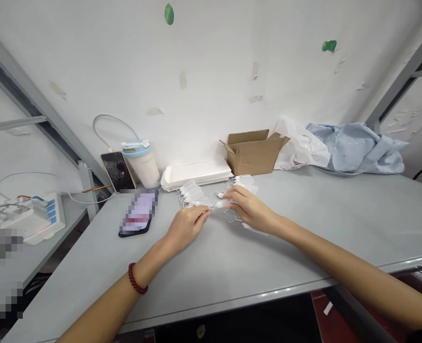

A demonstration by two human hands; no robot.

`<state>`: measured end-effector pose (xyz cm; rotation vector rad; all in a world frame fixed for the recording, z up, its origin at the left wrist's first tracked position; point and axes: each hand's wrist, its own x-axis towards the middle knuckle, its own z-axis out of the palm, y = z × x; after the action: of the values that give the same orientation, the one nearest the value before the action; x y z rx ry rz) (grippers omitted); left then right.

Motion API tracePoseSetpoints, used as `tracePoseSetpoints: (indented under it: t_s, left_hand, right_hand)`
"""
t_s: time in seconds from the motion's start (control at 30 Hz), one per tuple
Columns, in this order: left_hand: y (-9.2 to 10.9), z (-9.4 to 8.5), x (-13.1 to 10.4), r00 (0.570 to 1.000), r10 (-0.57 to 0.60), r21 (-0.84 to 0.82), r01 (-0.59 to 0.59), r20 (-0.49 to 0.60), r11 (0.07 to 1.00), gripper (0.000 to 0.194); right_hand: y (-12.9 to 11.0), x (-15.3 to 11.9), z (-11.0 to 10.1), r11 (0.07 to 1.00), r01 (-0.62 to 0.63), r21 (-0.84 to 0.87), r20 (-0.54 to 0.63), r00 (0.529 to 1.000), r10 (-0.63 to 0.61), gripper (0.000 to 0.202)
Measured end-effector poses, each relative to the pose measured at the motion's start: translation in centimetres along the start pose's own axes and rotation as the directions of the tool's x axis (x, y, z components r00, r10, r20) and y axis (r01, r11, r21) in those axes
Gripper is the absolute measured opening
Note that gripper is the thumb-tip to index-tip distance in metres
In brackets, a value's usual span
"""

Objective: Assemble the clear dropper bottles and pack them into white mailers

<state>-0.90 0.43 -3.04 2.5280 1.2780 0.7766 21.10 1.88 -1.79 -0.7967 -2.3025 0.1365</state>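
My right hand (248, 207) is closed in a pinch on a small white plastic piece (220, 204), whose tip points at my left hand. My left hand (191, 224) also pinches, its thumb and forefinger together just left of that tip. Whatever lies between those fingers is too small to make out. Behind the left fingertips is a bunch of white translucent pieces with thin cords (191, 193). A second bunch of such pieces (245, 181) lies behind my right hand, partly hidden by it. Another pale piece (254, 229) shows under the right wrist.
Flat white cartons (198, 174) and an open cardboard box (256, 155) stand along the wall. To the right are a white plastic bag (300, 147) and light blue cloth (361, 147). At left are a tumbler (145, 166), a propped phone (118, 171) and a flat phone (139, 214).
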Motion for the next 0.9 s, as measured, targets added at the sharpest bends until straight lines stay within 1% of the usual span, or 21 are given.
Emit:
tracePoseSetpoints:
  t_s: [0.17,0.37,0.63,0.9]
  left_hand:
    - [0.24,0.02,0.09,0.999,0.023,-0.044,-0.024,-0.032,0.999,0.023]
    - [0.12,0.22,0.06,0.996,0.058,-0.047,-0.061,-0.074,0.997,0.022]
    - [0.02,0.31,-0.10,0.997,0.048,-0.055,-0.051,-0.066,0.997,0.022]
    - [0.12,0.25,-0.03,0.997,0.040,-0.042,-0.042,-0.061,0.998,0.023]
  right_hand:
    - [-0.13,-0.05,0.23,1.000,0.013,-0.004,0.006,1.000,-0.013,0.016]
    - [0.11,0.05,0.23,0.999,0.032,-0.028,0.006,0.999,-0.032,0.015]
    - [0.22,-0.06,0.39,0.998,0.059,-0.033,0.007,0.998,-0.058,0.015]
    - [0.09,-0.07,0.18,0.999,0.031,-0.023,0.002,1.000,-0.031,0.015]
